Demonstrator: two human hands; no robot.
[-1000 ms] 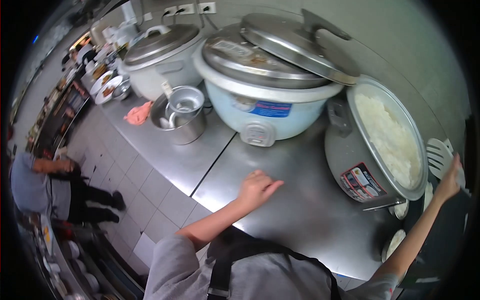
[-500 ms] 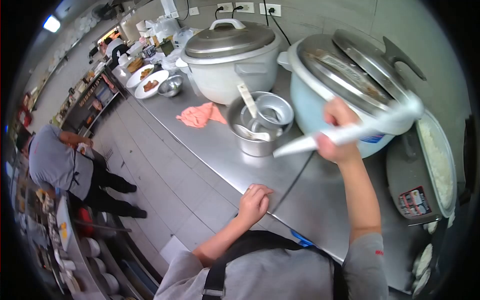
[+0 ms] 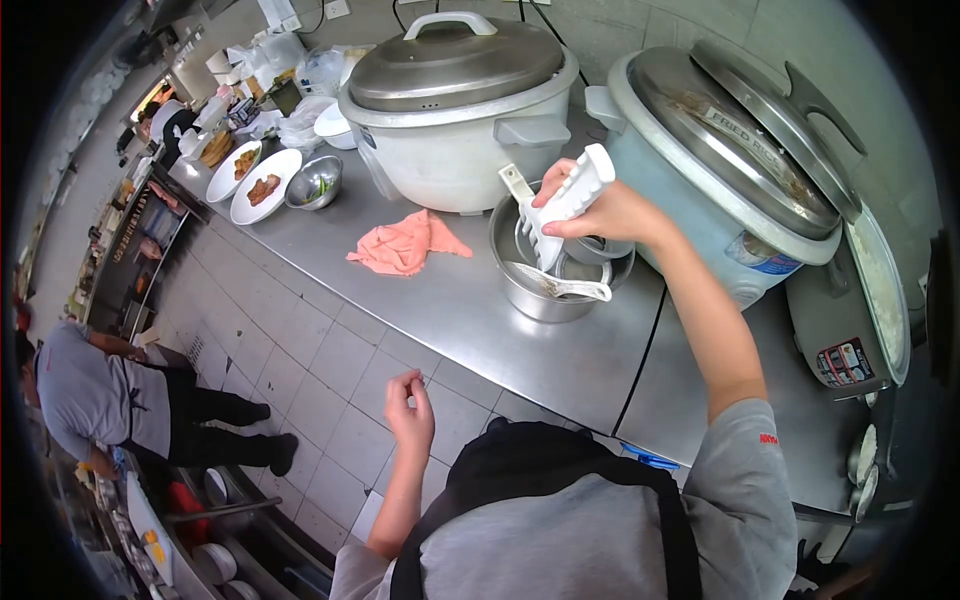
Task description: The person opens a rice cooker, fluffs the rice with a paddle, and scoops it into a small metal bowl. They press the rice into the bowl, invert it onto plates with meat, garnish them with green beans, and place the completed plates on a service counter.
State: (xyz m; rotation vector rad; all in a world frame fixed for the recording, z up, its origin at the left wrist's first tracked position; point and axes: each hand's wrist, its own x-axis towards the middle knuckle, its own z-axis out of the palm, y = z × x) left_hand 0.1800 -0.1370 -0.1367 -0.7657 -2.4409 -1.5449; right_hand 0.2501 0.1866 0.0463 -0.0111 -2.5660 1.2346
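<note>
My right hand [image 3: 605, 212] grips a white plastic rice paddle [image 3: 575, 190]. Its lower, toothed end points down into a steel pot [image 3: 550, 306] on the counter. Inside that pot are a metal cup [image 3: 598, 249], a pale spoon [image 3: 572, 287] lying across the rim, and a light-coloured handle [image 3: 517, 185] standing up; the contents at the bottom are partly hidden. My left hand [image 3: 410, 412] hangs over the floor beyond the counter's front edge, fingers curled, with nothing visible in it.
Two large lidded rice cookers stand behind the pot, a white one [image 3: 440, 150] and one labelled fried rice [image 3: 690, 170]. A pink cloth [image 3: 405, 243], a metal bowl [image 3: 315, 183] and plates of food [image 3: 262, 213] lie leftward. An open rice container [image 3: 840, 310] leans right. A co-worker [image 3: 120, 390] stands left.
My right hand has moved left, from in front of the right cooker to over the pot, turning the rice paddle downward. My left hand has moved left, off the counter's edge.
</note>
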